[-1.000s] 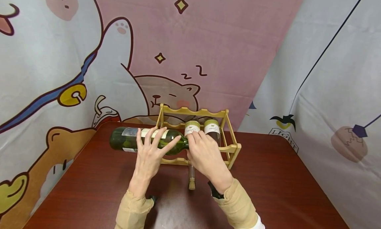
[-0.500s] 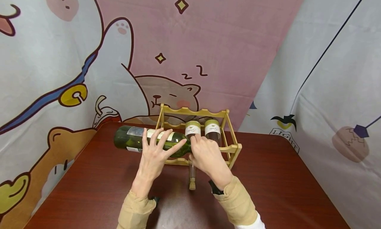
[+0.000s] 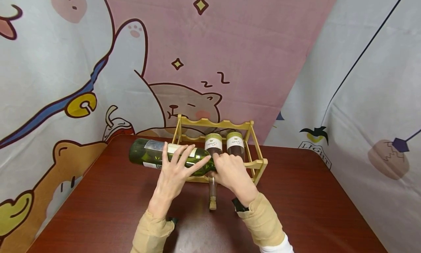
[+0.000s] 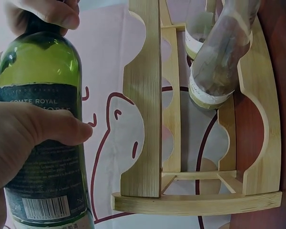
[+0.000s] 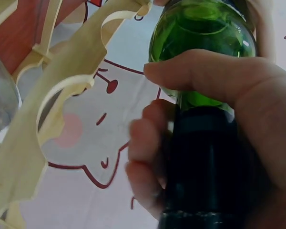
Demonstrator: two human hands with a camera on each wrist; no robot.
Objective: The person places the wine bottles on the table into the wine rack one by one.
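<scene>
A green wine bottle (image 3: 139,151) is held level above the table, in front of a wooden wine rack (image 3: 260,168), its base to the left. My left hand (image 3: 172,174) grips its body with spread fingers, and in the left wrist view the thumb (image 4: 66,126) lies across the dark label. Around the neck, my right hand (image 3: 234,174) has its fingers curled. The right wrist view shows the dark neck sleeve (image 5: 200,148) between thumb and fingers. Two clear bottles with white labels lie in the rack, the left one (image 3: 213,142) beside the right one (image 3: 235,142).
A corked clear neck (image 3: 212,194) sticks out of the rack's front toward me. The rack stands on a reddish-brown table (image 3: 306,194), before a printed cloth (image 3: 250,56) with cartoon animals. Scalloped rails (image 4: 143,143) on the rack form the bottle rests.
Both hands have shifted slightly to the right with the green wine bottle, and its neck end dips a little lower. The rack and the clear bottles stay in place.
</scene>
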